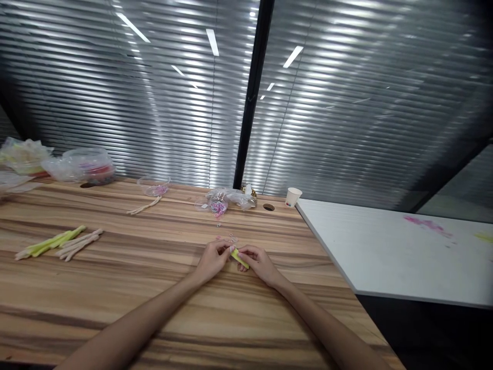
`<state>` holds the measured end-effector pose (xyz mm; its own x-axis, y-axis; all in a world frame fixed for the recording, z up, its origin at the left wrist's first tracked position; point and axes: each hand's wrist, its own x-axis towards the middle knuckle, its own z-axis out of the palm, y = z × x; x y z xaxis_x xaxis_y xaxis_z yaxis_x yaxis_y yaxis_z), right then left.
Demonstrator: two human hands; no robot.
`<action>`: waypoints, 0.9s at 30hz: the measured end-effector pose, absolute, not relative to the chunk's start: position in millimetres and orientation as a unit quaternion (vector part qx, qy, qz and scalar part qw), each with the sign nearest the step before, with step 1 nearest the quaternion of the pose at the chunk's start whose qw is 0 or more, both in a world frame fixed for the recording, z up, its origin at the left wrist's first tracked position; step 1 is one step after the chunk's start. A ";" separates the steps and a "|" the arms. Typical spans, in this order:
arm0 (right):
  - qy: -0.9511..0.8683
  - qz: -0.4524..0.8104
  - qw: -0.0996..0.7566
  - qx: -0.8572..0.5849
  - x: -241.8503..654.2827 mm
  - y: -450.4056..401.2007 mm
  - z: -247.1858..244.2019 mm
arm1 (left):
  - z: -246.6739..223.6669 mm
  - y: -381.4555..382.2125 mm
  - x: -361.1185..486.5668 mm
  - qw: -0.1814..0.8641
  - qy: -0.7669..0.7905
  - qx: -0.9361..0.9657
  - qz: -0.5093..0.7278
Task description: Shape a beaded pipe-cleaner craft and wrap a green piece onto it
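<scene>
Head view: both hands meet at the middle of the wooden desk (115, 308), forearms stretched forward. The right hand (260, 263) has its grip closed around a short yellow-green stick (241, 258), which lies slantwise between the two hands, just above the desk surface. The left hand (213, 259) pinches at the upper end of the same stick with thumb and fingertips drawn together; whether it holds the stick itself or something small at its tip cannot be told.

Just beyond the fingers, a few small loose pieces (229, 238) lie on the desk, too small to identify. Farther back sit a clear bag with pink contents (217, 206) and crumpled clear wrapping (241, 197). A paper cup (293, 197) stands upright near the desk's far right corner, beside a round hole (268, 207) in the top.

To the left, well apart from the hands, lies a row of yellow-green and pale sticks (57, 243). A clear dish (154, 185) and larger plastic bags (80, 164) rest along the far edge. A white table (393, 252) adjoins the desk on the right, marked with pink smears (427, 224).
</scene>
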<state>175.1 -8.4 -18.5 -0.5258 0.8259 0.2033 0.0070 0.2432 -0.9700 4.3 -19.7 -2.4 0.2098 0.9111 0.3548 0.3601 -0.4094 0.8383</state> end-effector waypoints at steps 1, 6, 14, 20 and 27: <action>-0.691 0.535 0.382 -0.302 175.1 -8.5 -18.5 | -2.5 -19.7 4.2 0.310 0.447 0.713 0.442; -0.698 0.527 0.379 -0.303 175.4 -9.2 -18.2 | -5.1 -17.9 4.3 0.313 0.446 0.711 0.445; -0.715 0.499 0.377 -0.313 175.5 -10.3 -16.2 | -4.3 -18.6 4.4 0.313 0.442 0.712 0.447; -0.716 0.499 0.378 -0.308 175.2 -12.0 -14.6 | -4.4 -19.1 4.9 0.315 0.448 0.711 0.442; -0.723 0.488 0.374 -0.315 173.9 -15.9 -8.2 | -9.1 -16.3 3.4 0.327 0.447 0.720 0.418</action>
